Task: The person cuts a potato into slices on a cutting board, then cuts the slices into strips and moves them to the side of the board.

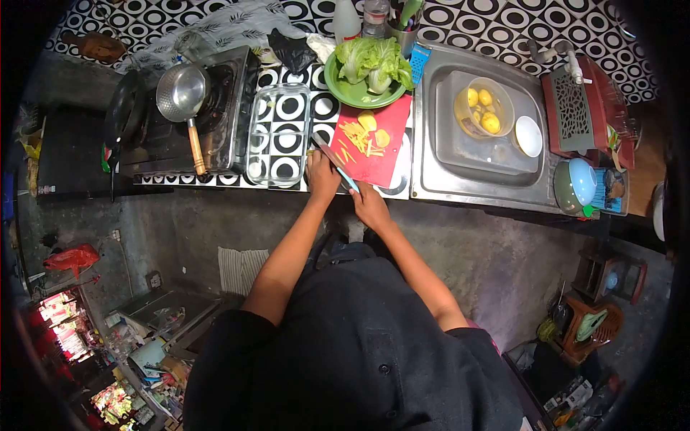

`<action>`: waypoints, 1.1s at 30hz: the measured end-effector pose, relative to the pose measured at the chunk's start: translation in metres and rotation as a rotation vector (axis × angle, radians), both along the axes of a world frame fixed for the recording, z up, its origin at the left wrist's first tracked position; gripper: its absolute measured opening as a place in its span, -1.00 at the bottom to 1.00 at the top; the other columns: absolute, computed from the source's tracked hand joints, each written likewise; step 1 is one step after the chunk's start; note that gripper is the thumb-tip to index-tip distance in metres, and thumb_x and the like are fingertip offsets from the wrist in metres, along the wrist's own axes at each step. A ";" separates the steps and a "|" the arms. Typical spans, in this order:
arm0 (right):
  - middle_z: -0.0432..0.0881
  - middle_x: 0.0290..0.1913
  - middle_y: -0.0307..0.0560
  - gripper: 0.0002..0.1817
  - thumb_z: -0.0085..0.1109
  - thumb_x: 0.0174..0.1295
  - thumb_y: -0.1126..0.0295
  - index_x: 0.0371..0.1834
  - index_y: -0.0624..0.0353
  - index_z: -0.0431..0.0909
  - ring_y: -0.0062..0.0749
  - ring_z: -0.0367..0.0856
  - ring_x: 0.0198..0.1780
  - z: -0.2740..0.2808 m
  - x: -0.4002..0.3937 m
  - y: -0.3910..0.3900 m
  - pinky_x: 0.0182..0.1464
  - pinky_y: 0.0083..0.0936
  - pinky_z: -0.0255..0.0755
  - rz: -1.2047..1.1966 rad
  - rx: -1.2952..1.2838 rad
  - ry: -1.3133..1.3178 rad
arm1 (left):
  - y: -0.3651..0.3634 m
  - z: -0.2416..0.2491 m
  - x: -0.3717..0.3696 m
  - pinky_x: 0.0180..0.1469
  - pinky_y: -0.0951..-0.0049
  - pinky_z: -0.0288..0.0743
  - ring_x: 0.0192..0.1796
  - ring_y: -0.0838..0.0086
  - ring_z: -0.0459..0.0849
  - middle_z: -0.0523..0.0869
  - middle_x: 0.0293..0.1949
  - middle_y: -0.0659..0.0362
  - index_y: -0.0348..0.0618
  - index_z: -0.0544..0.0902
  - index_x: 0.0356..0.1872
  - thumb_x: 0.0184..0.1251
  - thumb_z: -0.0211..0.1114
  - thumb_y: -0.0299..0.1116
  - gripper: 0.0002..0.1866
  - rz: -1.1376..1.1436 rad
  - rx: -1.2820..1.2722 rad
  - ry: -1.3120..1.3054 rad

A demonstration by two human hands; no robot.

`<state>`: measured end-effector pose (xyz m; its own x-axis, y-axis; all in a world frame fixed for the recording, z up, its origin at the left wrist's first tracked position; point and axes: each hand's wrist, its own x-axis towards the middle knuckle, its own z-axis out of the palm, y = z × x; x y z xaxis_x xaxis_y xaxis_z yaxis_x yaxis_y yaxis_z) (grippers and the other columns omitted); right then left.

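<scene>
one knife [335,167], one cutting board [384,169], two hands [321,176]

Right hand [369,205] holds a knife [334,163] beside the left hand [321,174], at the red cutting board [381,169].
</scene>
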<state>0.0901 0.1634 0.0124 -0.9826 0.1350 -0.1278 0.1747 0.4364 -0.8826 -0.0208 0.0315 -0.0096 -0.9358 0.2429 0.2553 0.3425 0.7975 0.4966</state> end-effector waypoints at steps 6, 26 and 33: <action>0.63 -0.04 0.43 -0.68 0.07 0.50 0.30 0.10 0.35 0.53 0.37 0.59 0.03 0.002 0.000 0.001 0.04 0.02 0.44 0.004 0.000 0.008 | 0.000 -0.001 0.000 0.17 0.03 0.37 0.08 -0.04 0.48 0.55 -0.05 -0.01 -0.25 0.62 -0.01 0.09 0.35 -0.50 -0.63 0.007 0.009 -0.008; 0.62 -0.09 0.48 -0.68 0.03 0.52 0.29 0.10 0.35 0.50 0.42 0.59 -0.01 0.005 0.000 0.004 0.00 0.06 0.43 0.020 0.025 -0.045 | 0.001 -0.005 -0.001 0.14 0.01 0.37 0.05 -0.06 0.49 0.56 -0.08 -0.03 -0.25 0.62 -0.03 0.04 0.30 -0.58 -0.62 0.012 0.027 0.000; 0.61 -0.17 0.49 -0.72 -0.03 0.55 0.30 0.03 0.35 0.45 0.43 0.59 -0.07 0.006 -0.001 0.005 -0.05 0.13 0.42 0.032 0.090 -0.058 | 0.003 -0.001 0.000 0.10 0.03 0.39 0.02 -0.04 0.53 0.58 -0.15 -0.02 -0.29 0.64 -0.14 0.05 0.29 -0.60 -0.72 0.052 0.064 -0.050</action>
